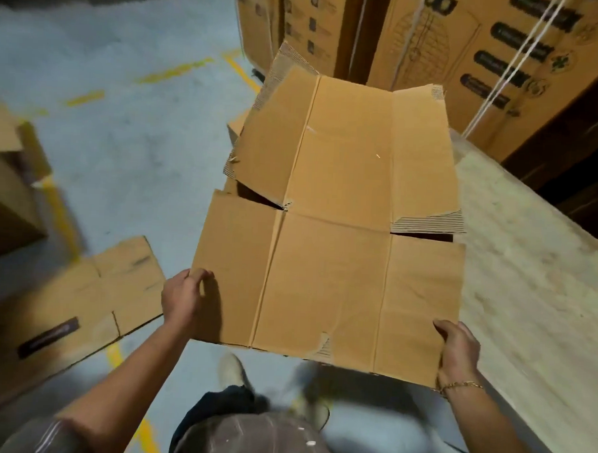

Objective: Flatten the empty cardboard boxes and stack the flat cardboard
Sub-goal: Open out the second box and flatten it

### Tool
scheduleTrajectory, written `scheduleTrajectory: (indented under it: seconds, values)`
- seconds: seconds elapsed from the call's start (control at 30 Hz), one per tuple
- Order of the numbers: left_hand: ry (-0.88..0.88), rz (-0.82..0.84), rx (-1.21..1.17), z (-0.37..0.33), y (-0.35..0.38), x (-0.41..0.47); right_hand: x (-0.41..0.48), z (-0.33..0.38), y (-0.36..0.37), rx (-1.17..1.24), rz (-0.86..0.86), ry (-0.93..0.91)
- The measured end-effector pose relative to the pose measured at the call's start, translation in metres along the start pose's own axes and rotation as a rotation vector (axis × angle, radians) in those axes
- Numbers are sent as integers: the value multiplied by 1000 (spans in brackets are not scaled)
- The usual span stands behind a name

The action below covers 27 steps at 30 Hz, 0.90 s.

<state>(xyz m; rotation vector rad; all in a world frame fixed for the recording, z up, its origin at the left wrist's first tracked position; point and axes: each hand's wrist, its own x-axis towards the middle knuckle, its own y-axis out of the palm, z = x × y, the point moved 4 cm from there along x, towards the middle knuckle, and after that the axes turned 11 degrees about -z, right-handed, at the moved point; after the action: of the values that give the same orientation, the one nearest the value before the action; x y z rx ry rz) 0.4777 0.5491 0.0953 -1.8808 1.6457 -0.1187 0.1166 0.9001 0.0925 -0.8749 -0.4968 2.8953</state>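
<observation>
A creased, torn-edged cardboard sheet [331, 234] is held roughly level, another flat piece [81, 306] on the floor [140, 133].

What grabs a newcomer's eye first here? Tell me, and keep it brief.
The big flattened cardboard sheet fills the middle of the view, with the left hand gripping its left edge and the right hand gripping its near right corner. Behind it, at the top right, stand tall printed boxes. Another flat cardboard piece lies on the floor at the lower left.
</observation>
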Motion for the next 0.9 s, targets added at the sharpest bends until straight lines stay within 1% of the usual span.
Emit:
scheduleTrajectory:
  seconds: [0.07, 0.2, 0.23, 0.33, 0.4, 0.5, 0.57, 0.73, 0.83, 0.9]
  values:
    - [-34, -75, -9, 14, -32, 20, -19, 15, 46, -38, 93, -33]
    - [-70, -103, 67, 48, -89, 59, -59, 32, 140, -151, 226, -109]
    - [-107, -138, 52, 57, -104, 70, -71, 34, 163, -182, 252, -126]
    - [-236, -315, -77, 82, -147, 100, -108, 36, 234, -265, 353, -195]
    - [-317, -343, -97, 101, -169, 115, -130, 36, 278, -342, 402, -243]
    - [-434, -412, -148, 175, -195, 150, -163, 34, 339, -471, 467, -329]
    - [-488, -465, -160, 207, -211, 158, -185, 30, 377, -549, 515, -367]
    - [-614, -564, -173, 178, -247, 131, -232, 20, 466, -730, 654, -469]
    - [-694, -646, -187, 196, -250, 137, -262, 17, 523, -841, 753, -540]
    - [-752, -696, -228, 225, -242, 146, -276, 15, 570, -898, 814, -597]
